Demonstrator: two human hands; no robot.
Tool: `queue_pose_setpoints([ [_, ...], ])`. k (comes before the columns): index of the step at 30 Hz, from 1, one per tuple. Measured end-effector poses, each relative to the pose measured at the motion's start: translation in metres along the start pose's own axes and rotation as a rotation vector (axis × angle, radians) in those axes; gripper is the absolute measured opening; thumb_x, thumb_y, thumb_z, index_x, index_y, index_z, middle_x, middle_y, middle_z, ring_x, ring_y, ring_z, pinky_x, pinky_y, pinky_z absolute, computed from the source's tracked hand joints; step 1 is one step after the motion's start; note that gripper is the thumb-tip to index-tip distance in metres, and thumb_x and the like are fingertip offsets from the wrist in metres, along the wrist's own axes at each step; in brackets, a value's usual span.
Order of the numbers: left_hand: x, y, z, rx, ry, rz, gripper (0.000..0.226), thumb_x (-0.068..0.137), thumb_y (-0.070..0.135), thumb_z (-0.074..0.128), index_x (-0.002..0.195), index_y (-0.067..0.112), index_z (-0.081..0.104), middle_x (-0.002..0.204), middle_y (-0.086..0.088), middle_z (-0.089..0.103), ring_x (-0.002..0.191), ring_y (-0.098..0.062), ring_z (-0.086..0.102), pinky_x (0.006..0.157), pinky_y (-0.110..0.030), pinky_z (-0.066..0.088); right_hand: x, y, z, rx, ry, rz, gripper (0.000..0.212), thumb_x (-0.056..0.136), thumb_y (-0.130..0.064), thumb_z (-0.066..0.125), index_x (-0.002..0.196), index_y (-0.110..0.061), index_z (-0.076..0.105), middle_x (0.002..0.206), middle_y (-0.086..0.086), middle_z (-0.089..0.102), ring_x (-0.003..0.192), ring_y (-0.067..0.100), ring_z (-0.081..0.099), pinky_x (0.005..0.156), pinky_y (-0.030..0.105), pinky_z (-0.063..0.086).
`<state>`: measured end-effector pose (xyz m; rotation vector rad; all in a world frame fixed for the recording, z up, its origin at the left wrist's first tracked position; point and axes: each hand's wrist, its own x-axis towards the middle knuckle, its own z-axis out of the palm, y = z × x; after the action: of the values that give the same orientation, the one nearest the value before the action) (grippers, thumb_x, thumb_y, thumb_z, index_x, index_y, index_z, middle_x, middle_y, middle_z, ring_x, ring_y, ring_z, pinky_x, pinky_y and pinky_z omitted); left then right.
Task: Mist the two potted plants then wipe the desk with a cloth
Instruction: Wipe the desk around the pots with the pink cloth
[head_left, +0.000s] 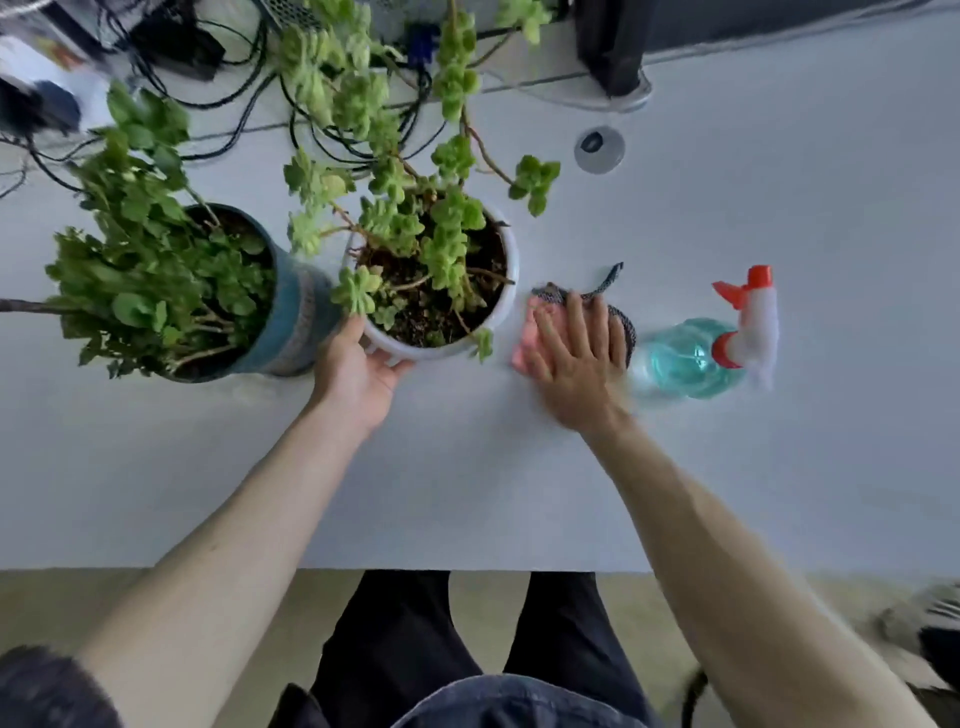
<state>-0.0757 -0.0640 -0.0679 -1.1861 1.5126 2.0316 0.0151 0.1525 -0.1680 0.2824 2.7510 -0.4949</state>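
A succulent grows in a white pot (511, 270) near the middle of the white desk (467, 493). My left hand (358, 374) grips that pot's near rim. Left of it, touching, stands a leafy plant in a blue pot (296, 317). My right hand (576, 358) presses flat on a pink cloth (527, 338) with a dark patterned edge, just right of the white pot. A teal spray bottle (685, 358) with a red-and-white trigger head lies on its side right of the cloth.
Black cables (234, 93) and a blue plug sprawl behind the plants. A round cable grommet (599, 149) sits at the back, and a dark monitor stand (613, 52) rises behind it. The desk's near edge runs just above my legs.
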Motion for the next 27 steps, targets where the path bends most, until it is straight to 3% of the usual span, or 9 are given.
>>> queue_pose_setpoints([
  [4,0.005,0.018,0.026,0.076,-0.1,-0.01,0.051,0.098,0.042,0.044,0.138,0.011,0.046,0.124,-0.012,0.06,0.107,-0.028,0.062,0.058,-0.038,0.059,-0.081,-0.014,0.035,-0.033,-0.074,-0.153,0.058,0.1,-0.054,0.024,0.155,-0.035,0.024,0.163,0.008,0.025,0.151,0.037,0.016,0.119,0.048,0.006],
  [7,0.003,0.019,0.034,0.11,-0.172,-0.02,0.049,0.098,0.043,0.041,0.138,0.015,0.046,0.12,-0.008,0.064,0.107,-0.029,0.064,0.062,-0.043,0.059,-0.081,0.004,0.029,-0.099,-0.093,-0.276,0.059,0.097,-0.062,0.021,0.153,-0.042,0.017,0.163,0.002,0.024,0.151,0.028,0.011,0.12,0.042,0.004],
  [11,-0.007,0.01,0.045,0.188,-0.286,-0.056,0.042,0.099,0.043,0.04,0.136,0.022,0.046,0.122,-0.002,0.063,0.113,-0.026,0.061,0.064,-0.048,0.057,-0.031,0.03,0.004,-0.081,-0.041,0.006,0.069,0.09,-0.067,0.009,0.155,-0.043,0.009,0.168,0.004,0.006,0.154,0.033,0.002,0.121,0.043,-0.002],
  [14,-0.011,0.003,0.031,0.359,-0.443,-0.155,0.028,0.1,0.039,0.04,0.123,0.028,0.052,0.138,0.002,0.052,0.125,-0.027,0.051,0.073,-0.053,0.056,-0.03,-0.019,0.023,0.006,0.142,0.224,0.063,0.098,-0.054,0.024,0.155,-0.028,0.032,0.164,0.014,0.023,0.149,0.043,0.016,0.12,0.055,0.012],
  [17,-0.011,0.004,-0.003,0.516,-0.582,-0.218,0.027,0.1,0.032,0.04,0.119,0.029,0.059,0.142,0.005,0.049,0.126,-0.027,0.051,0.081,-0.051,0.056,-0.079,-0.092,0.065,0.004,0.075,-0.088,0.057,0.1,-0.049,0.035,0.152,-0.027,0.039,0.161,0.013,0.028,0.148,0.041,0.02,0.119,0.052,0.013],
  [19,-0.012,0.01,-0.031,0.489,-0.552,-0.245,0.031,0.099,0.031,0.042,0.125,0.026,0.058,0.138,0.003,0.053,0.122,-0.026,0.056,0.082,-0.047,0.057,-0.111,-0.111,0.081,-0.078,-0.051,-0.301,0.058,0.1,-0.052,0.036,0.155,-0.034,0.032,0.163,0.006,0.024,0.153,0.033,0.007,0.12,0.049,0.012],
  [21,-0.011,0.02,-0.066,0.402,-0.47,-0.251,0.032,0.097,0.029,0.044,0.125,0.021,0.059,0.131,-0.002,0.06,0.116,-0.027,0.06,0.081,-0.044,0.057,-0.111,-0.105,0.075,-0.1,-0.105,-0.399,0.057,0.099,-0.056,0.035,0.154,-0.039,0.031,0.162,0.002,0.031,0.153,0.028,0.011,0.119,0.045,0.014],
  [24,-0.006,0.032,-0.11,0.308,-0.297,-0.22,0.023,0.096,0.026,0.048,0.11,0.018,0.064,0.121,-0.008,0.065,0.105,-0.026,0.064,0.079,-0.04,0.056,-0.059,-0.087,0.059,-0.092,0.006,-0.293,0.055,0.098,-0.055,0.034,0.149,-0.036,0.041,0.156,0.009,0.041,0.144,0.036,0.036,0.116,0.047,0.02],
  [27,0.004,0.048,-0.147,0.224,-0.141,-0.128,0.017,0.095,0.025,0.048,0.097,0.017,0.064,0.106,-0.007,0.066,0.1,-0.025,0.064,0.078,-0.037,0.052,0.013,-0.12,0.046,-0.081,0.158,-0.077,0.057,0.099,-0.052,0.029,0.152,-0.033,0.037,0.158,0.014,0.037,0.145,0.043,0.031,0.117,0.049,0.009],
])
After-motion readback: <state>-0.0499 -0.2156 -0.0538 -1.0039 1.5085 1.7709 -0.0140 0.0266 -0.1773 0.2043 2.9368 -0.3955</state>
